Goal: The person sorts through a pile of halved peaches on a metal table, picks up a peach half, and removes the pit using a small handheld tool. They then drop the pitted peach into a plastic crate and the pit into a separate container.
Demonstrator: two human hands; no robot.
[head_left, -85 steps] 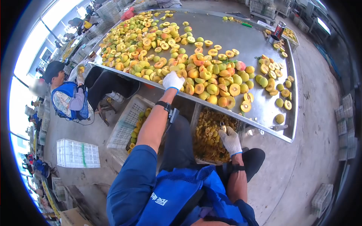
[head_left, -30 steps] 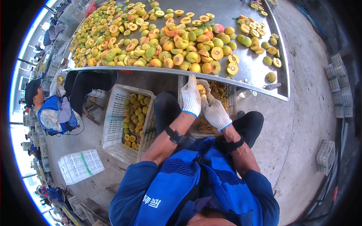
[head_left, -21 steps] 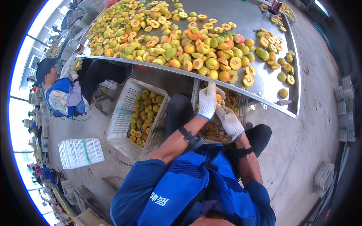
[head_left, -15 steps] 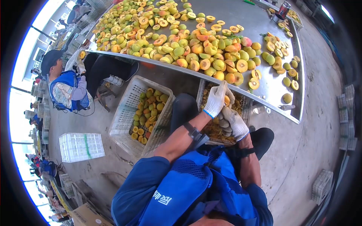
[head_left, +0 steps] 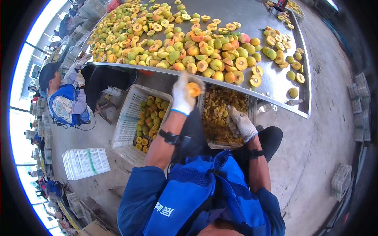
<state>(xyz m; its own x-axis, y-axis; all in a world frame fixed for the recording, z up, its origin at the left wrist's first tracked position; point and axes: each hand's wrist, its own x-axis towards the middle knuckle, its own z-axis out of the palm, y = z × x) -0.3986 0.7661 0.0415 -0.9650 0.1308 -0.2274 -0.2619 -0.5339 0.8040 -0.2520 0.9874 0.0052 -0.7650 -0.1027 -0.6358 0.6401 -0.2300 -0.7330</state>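
Observation:
My left hand point(head_left: 183, 96), in a white knitted glove with a blue cuff, holds an orange peach half point(head_left: 193, 89) between the table edge and the crates; motion blurs its fingers. My right hand point(head_left: 241, 125), gloved too, is over a crate point(head_left: 252, 108) of brownish-yellow peach scraps point(head_left: 214, 122). Its fingers are curled, and what they grip is hidden. Left of my knees, a white crate point(head_left: 125, 116) holds whole-looking and halved peaches point(head_left: 151, 114).
A metal table point(head_left: 232, 10) bears a large pile of cut peaches point(head_left: 169, 51) ahead. At left a co-worker point(head_left: 67, 100) in a blue vest sits by the table. An upturned white crate point(head_left: 86, 163) lies on the floor; more crates point(head_left: 340, 181) are at right.
My hands were together over the scrap crate and have parted. The left has moved leftward with the peach half; the right has stayed over the scraps. The view has shifted slightly.

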